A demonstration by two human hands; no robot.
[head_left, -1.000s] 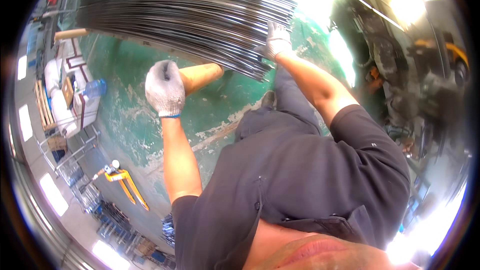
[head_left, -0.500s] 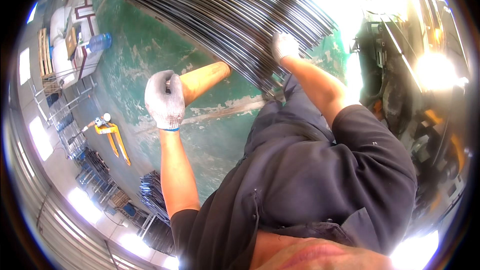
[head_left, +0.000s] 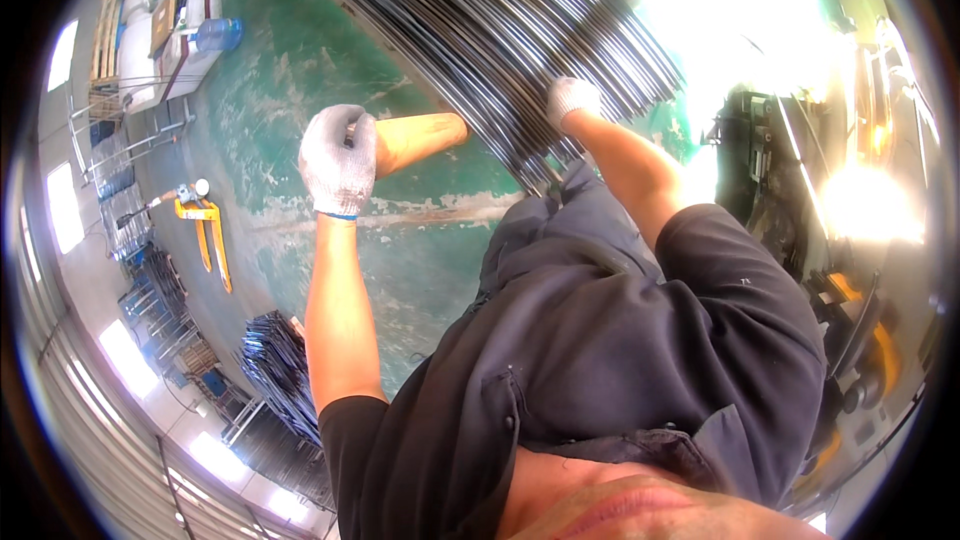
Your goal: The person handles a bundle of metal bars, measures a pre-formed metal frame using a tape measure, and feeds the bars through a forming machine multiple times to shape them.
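A wide bundle of long, thin dark metal rods (head_left: 500, 50) lies slanting across the upper middle, its near ends beside my legs. My right hand (head_left: 575, 102), in a pale knit glove, is closed at the rods near these ends; its fingertips are hidden. Left of the bundle, my left hand (head_left: 338, 160) is raised in a greyish glove, thumb and fingers curled together. What it holds, if anything, I cannot make out. A tan wooden bar (head_left: 425, 137) shows between that hand and the rods; the hand hides its left end, and I cannot tell whether they touch.
A yellow pallet jack (head_left: 205, 230) stands on the worn green floor (head_left: 300, 70) at left. Another stack of dark rods (head_left: 280, 370) lies near my left elbow. A blue water bottle (head_left: 218, 35) sits by white sacks at far left. Dark machinery (head_left: 750, 150) stands at right, beside strong glare.
My left hand has moved slightly up in the picture, nearer the bar's level. My right hand stays at the rods. The view has shifted a little, and both hands keep their curled shape.
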